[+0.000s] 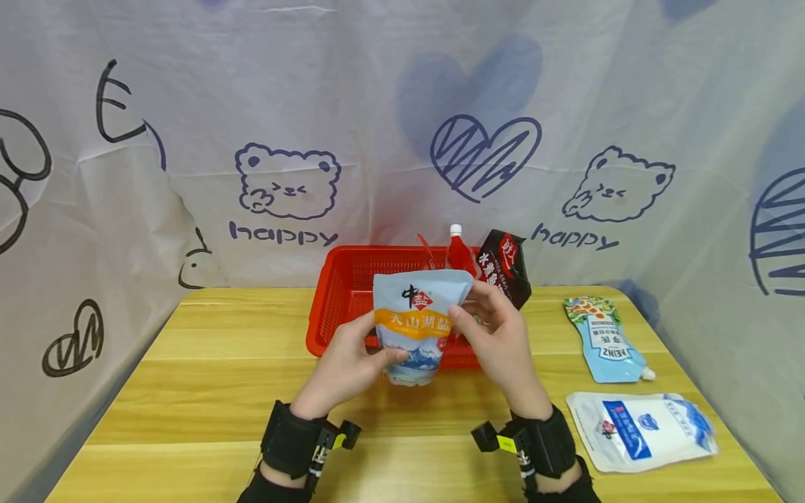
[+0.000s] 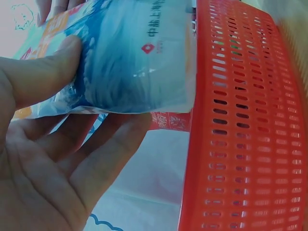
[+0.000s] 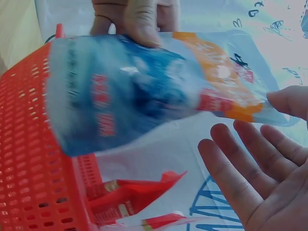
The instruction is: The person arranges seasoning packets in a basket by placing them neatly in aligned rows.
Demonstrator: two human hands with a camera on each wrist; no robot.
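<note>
A light-blue salt pouch point(image 1: 415, 327) with an orange band is held upright in both hands, in front of a red plastic basket point(image 1: 318, 314). My left hand point(image 1: 342, 367) grips its lower left side, thumb on the printed front and fingers behind. At the upper right edge, my right hand point(image 1: 503, 342) pinches the pouch, thumb in front; the right wrist view shows its other fingers spread below the edge. The left wrist view has the pouch bottom point(image 2: 144, 62) beside the perforated basket wall point(image 2: 245, 144).
In the basket stand a red bottle with a white cap point(image 1: 461, 255) and a black packet point(image 1: 506, 265). On the wooden table's right side lie a light-blue Heinz spout pouch point(image 1: 608, 346) and a white-and-blue bag point(image 1: 635, 432). A printed cloth point(image 1: 377, 140) hangs behind.
</note>
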